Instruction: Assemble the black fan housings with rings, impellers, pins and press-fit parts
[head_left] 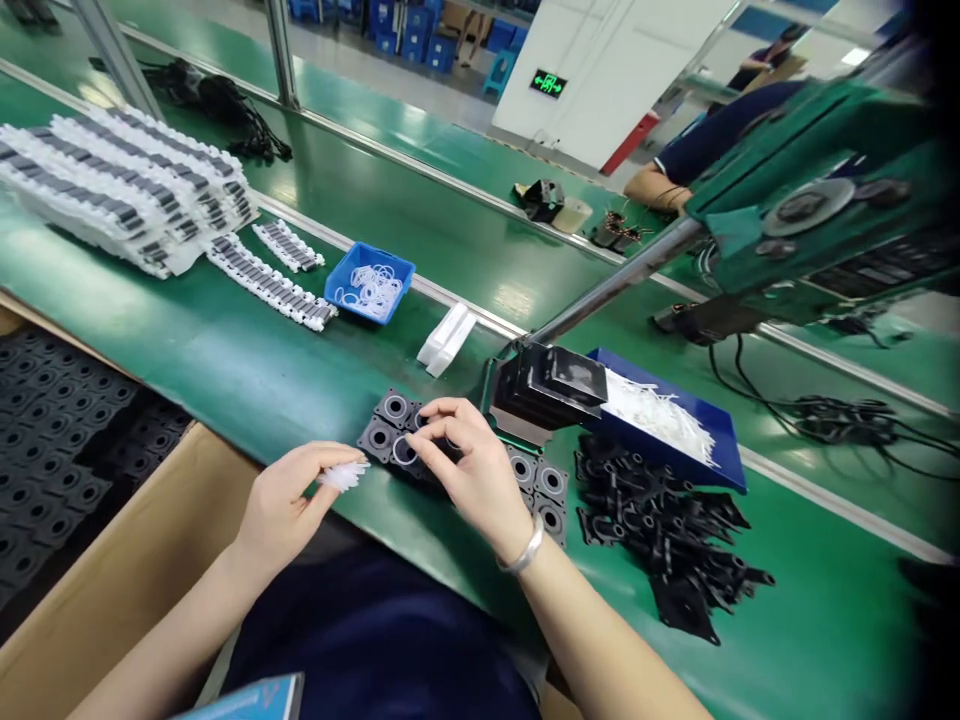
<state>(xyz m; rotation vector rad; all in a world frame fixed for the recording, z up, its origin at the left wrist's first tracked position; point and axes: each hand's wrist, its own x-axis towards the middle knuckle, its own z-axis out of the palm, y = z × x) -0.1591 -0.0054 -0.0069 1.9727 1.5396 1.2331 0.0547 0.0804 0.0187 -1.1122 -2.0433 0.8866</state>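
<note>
My left hand pinches a bunch of thin, translucent white pieces between thumb and fingers, just in front of the bench edge. The pieces' exact shape is too small to make out. Over a row of square black plates with round centres, my right hand holds a white ring between thumb and forefinger. That ring lies at or just over one plate's round centre; I cannot tell whether it touches. More black plates show to the right of my wrist, and the hand hides those between.
A blue bin holds white rings. Beyond the black block, a blue tray carries white strips. Loose black parts are heaped at right, under a green machine arm. White-and-grey strips are stacked left. A co-worker's arm is behind.
</note>
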